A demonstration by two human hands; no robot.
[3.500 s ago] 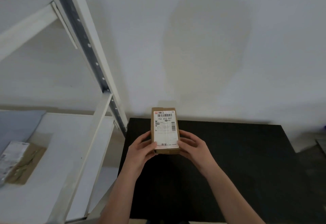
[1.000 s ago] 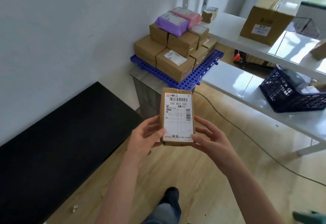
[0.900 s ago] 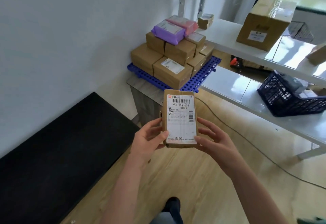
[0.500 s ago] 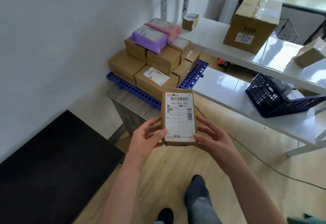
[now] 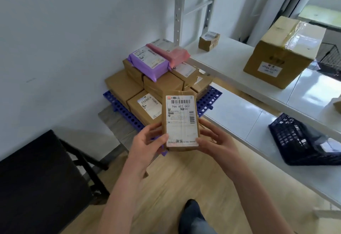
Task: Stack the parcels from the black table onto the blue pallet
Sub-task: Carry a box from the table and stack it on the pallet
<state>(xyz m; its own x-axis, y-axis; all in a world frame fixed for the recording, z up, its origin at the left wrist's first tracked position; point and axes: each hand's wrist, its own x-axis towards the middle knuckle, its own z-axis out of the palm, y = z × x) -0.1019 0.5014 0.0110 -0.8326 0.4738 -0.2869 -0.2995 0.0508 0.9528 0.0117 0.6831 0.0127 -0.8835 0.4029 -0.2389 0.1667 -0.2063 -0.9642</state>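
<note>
Hands are both clamped on the sides of the same box: left hand (image 5: 147,145) has its thumb on the label's lower-left corner and fingers curled round the left edge of the parcel (image 5: 181,123). The right hand (image 5: 215,141) mirrors it, thumb at the lower-right corner, fingers fanned along the right side and underneath. Both forearms reach straight out from the bottom of the view. Parcel is up in the air, label up, lined up with the near corner of the pallet (image 5: 120,108) and covering part of the front box (image 5: 140,108) of the stack there. Versus half a second back, the grip hasn't changed at all. The pallet looks way closer though, sitting right behind the parcel, and the table (image 5: 36,178) has slid off into the lower-left corner.
</note>
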